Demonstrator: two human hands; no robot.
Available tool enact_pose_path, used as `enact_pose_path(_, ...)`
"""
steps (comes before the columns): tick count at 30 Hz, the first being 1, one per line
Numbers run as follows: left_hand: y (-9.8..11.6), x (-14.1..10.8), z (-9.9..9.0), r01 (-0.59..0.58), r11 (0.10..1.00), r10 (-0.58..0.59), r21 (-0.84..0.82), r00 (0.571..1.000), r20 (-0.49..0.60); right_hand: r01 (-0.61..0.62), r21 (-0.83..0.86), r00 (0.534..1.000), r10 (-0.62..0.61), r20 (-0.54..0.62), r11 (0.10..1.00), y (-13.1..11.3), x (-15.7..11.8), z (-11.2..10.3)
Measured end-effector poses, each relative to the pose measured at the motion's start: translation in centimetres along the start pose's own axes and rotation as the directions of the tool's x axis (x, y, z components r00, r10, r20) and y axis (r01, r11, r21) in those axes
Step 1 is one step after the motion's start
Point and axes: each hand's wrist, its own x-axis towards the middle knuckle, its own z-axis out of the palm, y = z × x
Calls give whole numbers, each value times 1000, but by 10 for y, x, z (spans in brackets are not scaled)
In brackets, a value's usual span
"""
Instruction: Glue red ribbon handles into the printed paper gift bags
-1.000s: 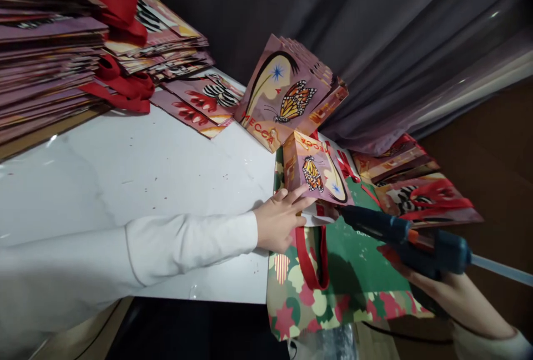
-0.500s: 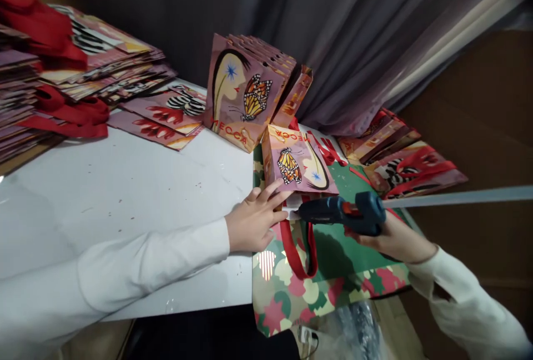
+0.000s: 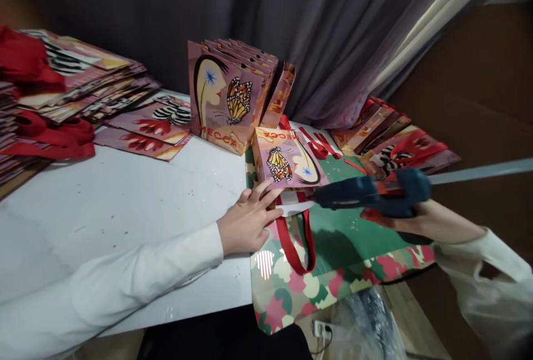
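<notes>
L hand [image 3: 246,221] is spread; at its fingertips, boxy purple paper bag [image 3: 287,161], prob. light, bendy: hold edges. R hand [image 3: 442,221] grips dark-blue plastic glue gun [image 3: 353,192].

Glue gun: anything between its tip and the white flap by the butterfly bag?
Nothing visible: the glue gun, in the right hand, has its tip by the right end of the white flap; the left hand is at its left end.

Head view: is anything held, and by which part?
The right grip holds the dark-blue plastic glue gun by its handle; the left grip touches the rectangular mauve paper bag.
</notes>
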Motion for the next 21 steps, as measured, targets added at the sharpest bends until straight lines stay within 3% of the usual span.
enact_pose_path(1, 0, 0, 0, 2, 1000, -2, 2, 1000, -2, -95, 70, 995, 93, 36, 993, 17, -8, -5)
enact_pose_path(3, 0, 0, 1, 8, 1000, -8, 8, 1000, -15, -231, 186, 968, 245, -52, 955, 57, -22, -10)
enact_pose_path(6, 2, 0, 3, 21, 999, -17, 43, 996, -83, -264, 373, 907, 361, -218, 889, 115, -31, -4)
enact_pose_path(9, 4, 3, 4, 63, 992, -42, 108, 981, -188, -294, 455, 883, 421, -207, 840, 147, -26, 12)
enact_pose_path(13, 2, 9, 7, 74, 966, -8, 247, 966, -257, -379, 435, 885, 457, -87, 817, 158, -6, 31)
enact_pose_path(19, -2, 14, 18, 96, 923, 21, 372, 954, -298, -343, 297, 919, 384, -90, 891, 159, 25, 38)
enact_pose_path(21, -2, 15, 22, 101, 925, 16, 366, 953, -303, -316, 207, 927, 347, -140, 926, 159, 32, 39)
